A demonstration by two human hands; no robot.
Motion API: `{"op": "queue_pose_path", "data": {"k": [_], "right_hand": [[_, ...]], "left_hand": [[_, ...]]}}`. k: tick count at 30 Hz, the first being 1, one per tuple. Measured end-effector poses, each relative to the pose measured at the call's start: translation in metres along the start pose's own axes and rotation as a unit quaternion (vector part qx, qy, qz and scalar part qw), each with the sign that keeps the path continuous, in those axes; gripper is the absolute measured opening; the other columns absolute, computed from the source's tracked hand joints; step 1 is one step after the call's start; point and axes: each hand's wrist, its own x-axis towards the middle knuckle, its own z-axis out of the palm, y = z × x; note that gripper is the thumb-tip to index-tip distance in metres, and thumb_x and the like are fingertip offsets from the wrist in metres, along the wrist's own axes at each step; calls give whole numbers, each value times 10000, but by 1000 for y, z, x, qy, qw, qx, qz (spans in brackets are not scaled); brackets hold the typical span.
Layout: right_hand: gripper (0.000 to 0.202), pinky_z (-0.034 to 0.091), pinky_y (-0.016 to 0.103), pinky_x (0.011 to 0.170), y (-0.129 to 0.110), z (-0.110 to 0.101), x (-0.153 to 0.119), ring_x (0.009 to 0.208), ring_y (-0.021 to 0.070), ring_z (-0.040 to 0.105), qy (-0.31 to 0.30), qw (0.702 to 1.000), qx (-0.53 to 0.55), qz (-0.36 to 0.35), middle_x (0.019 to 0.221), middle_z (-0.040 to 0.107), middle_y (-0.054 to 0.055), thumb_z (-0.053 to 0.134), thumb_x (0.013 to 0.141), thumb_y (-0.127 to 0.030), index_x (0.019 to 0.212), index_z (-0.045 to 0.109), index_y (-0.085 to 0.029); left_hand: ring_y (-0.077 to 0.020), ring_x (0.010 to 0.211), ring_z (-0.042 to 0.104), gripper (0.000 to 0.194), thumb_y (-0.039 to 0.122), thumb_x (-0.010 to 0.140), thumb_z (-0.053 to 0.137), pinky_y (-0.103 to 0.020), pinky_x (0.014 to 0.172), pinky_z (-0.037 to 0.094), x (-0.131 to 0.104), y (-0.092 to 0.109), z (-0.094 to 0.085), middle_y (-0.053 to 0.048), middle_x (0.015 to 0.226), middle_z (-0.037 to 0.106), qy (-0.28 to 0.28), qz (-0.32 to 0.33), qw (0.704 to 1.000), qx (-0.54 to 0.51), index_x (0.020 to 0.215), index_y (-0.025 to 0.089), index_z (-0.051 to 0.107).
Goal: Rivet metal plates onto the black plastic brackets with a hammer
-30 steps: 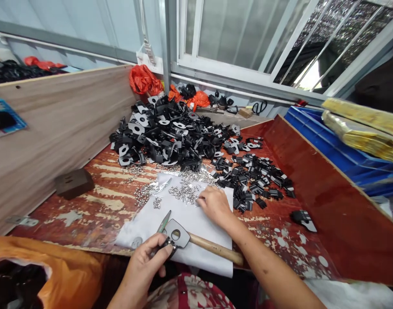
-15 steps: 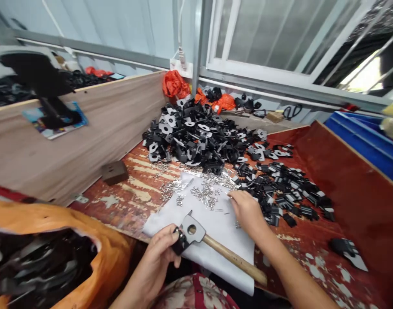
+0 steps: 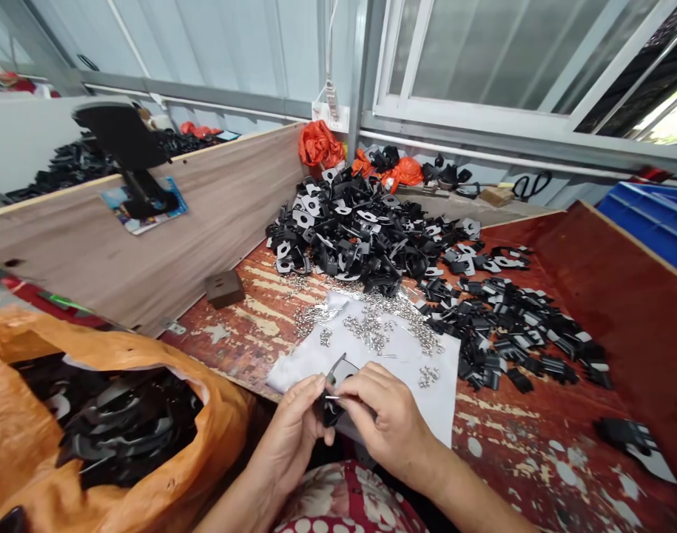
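My left hand [image 3: 297, 422] is closed round a black part with a grey metal plate [image 3: 343, 370], just above the front edge of a white sheet [image 3: 443, 377]. Fingers of my right hand [image 3: 388, 414] pinch a thin silver pin [image 3: 332, 398] against that part. Small silver pieces [image 3: 368, 329] and pins lie scattered on the sheet. Behind them rises a large heap of black parts with grey plates [image 3: 349, 229]. A second spread of small black pieces [image 3: 504, 333] lies on the right.
An orange bag [image 3: 221, 414] of black parts stands at lower left. A brown block [image 3: 225, 289] sits near the wooden partition [image 3: 221, 192]. One black part [image 3: 632, 440] lies far right; a blue crate [image 3: 654, 229] is beyond the red side board.
My right hand has come from the silver pieces to the part in my left hand. The wooden handle across the sheet no longer shows. The view has shifted left.
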Motion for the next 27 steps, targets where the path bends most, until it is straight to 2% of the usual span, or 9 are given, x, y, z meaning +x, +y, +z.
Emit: {"op": "queue_pose_path", "data": {"k": [5, 10, 13, 16, 20, 23, 25, 26, 27], "right_hand": [[239, 427, 293, 684, -6, 3, 1, 728, 170, 511, -14, 995, -90, -48, 744, 608, 26, 445, 989, -88, 875, 640, -168], [324, 474, 393, 846, -21, 23, 8, 706, 204, 494, 8, 922, -307, -237, 704, 592, 66, 408, 962, -42, 824, 692, -117], [285, 483, 392, 815, -18, 29, 9, 699, 208, 506, 17, 916, -303, -261, 696, 584, 65, 441, 953, -40, 877, 709, -103], [244, 477, 397, 734, -4, 26, 4, 690, 222, 523, 7, 938, -231, -260, 720, 595, 67, 463, 965, -87, 925, 699, -135], [201, 467, 410, 756, 5, 17, -7, 747, 243, 572, 27, 965, -166, -203, 829, 641, 81, 508, 958, -117, 1042, 679, -181], [236, 462, 363, 729, -1, 17, -14, 723, 206, 557, 45, 972, -145, -179, 803, 624, 57, 526, 953, -71, 1120, 654, -177], [246, 470, 336, 732, 0, 18, -16, 767, 197, 572, -1, 982, -131, -135, 834, 630, 52, 509, 979, -98, 1180, 625, -179], [223, 472, 332, 738, 4, 17, -19, 798, 201, 580, -32, 984, -145, -98, 864, 635, 54, 511, 990, -130, 1176, 620, -187], [171, 471, 337, 739, 11, 16, -22, 821, 210, 583, -58, 981, -178, -57, 887, 635, 60, 530, 993, -179, 1135, 624, -192]], "left_hand": [[-123, 572, 488, 313, 391, 704, 892, -210, 397, 494, -3, 2, 4, 7, 680, 573, 6, -9, 1000, -19, 732, 139, 709], [-89, 662, 543, 339, 338, 615, 925, -172, 671, 519, 0, -6, 13, 43, 695, 575, 62, 17, 996, -64, 702, 174, 641], [-91, 610, 496, 392, 358, 610, 889, -180, 611, 466, 1, -11, 17, 61, 629, 490, 78, 37, 994, -69, 625, 197, 532], [-96, 526, 412, 380, 370, 693, 828, -201, 493, 371, -3, -9, 18, 66, 573, 417, 73, 48, 995, -37, 606, 215, 492], [-133, 549, 467, 315, 465, 741, 799, -250, 477, 367, -20, 0, 15, -2, 698, 574, 21, 67, 997, 42, 783, 214, 613], [-187, 776, 579, 456, 308, 637, 901, -254, 628, 459, -36, 5, 0, -2, 893, 662, 17, 107, 988, 114, 1003, 280, 632], [-211, 1018, 571, 362, 270, 716, 857, -254, 883, 447, -45, 12, -18, -12, 1016, 677, 32, 130, 977, 166, 1031, 283, 679], [-224, 1048, 565, 294, 290, 782, 809, -267, 935, 424, -48, 17, -28, -31, 1038, 687, 32, 128, 970, 204, 1058, 266, 707], [-234, 1048, 578, 273, 355, 856, 736, -280, 941, 429, -51, 21, -39, -39, 1051, 698, 49, 139, 944, 294, 1114, 269, 712]]}}
